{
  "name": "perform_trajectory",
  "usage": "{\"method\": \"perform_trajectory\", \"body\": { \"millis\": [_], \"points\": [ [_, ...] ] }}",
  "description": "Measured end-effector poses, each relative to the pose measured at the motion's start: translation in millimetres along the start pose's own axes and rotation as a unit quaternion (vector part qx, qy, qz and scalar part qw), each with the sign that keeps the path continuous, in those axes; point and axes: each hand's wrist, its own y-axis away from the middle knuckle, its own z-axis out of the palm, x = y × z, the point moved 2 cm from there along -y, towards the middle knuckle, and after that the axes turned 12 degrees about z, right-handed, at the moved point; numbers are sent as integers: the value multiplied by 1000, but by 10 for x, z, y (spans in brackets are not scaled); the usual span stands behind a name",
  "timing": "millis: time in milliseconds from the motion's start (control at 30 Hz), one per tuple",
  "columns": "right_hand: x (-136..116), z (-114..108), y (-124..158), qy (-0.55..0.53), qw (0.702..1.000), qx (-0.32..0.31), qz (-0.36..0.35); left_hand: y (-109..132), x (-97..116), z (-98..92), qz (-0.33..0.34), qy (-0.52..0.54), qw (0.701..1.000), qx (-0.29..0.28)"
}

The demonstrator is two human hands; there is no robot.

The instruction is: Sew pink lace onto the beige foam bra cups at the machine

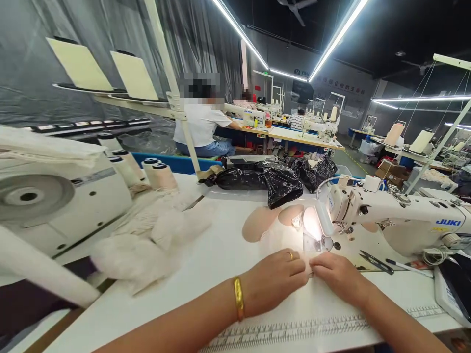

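Note:
My left hand (281, 277), with a gold ring and bracelet, lies on the white sewing table with its fingers closed at the edge of a pale piece of fabric (308, 258). Opposite it, my right hand (336, 274) pinches the same fabric, fingertips close to the left ones. Much of the fabric is hidden by the fingers. Just beyond both hands are the lit needle plate (312, 243) and the head of a white JUKI sewing machine (342, 206). Beige rounded pieces (259, 225) lie behind my left hand.
Thread snips (377, 262) and a pen (408, 267) lie right of my right hand. A printed ruler strip (294, 331) runs along the front edge. Cream fabric (147, 250) is heaped left; black plastic bags (257, 180) lie behind. A seated person (202, 122) works farther back.

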Motion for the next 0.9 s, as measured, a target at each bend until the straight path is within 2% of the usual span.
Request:
{"method": "perform_trajectory", "body": {
  "millis": [100,200,400,633,900],
  "points": [
    [174,-9,-33,-9,1000,-19,-5,-162,-183,140,-26,-4,999,-36],
    [311,-20,-61,-21,999,-19,-22,-208,-268,273,-70,-8,996,-51],
    [285,-153,-2,-35,999,-1,-6,-135,-177,293,-78,40,996,29],
    [223,-255,19,-73,996,-43,13,-170,-175,310,-85,76,992,50],
    [219,-263,23,-91,995,-41,17,-162,-162,500,-76,61,993,64]
  ]
}}
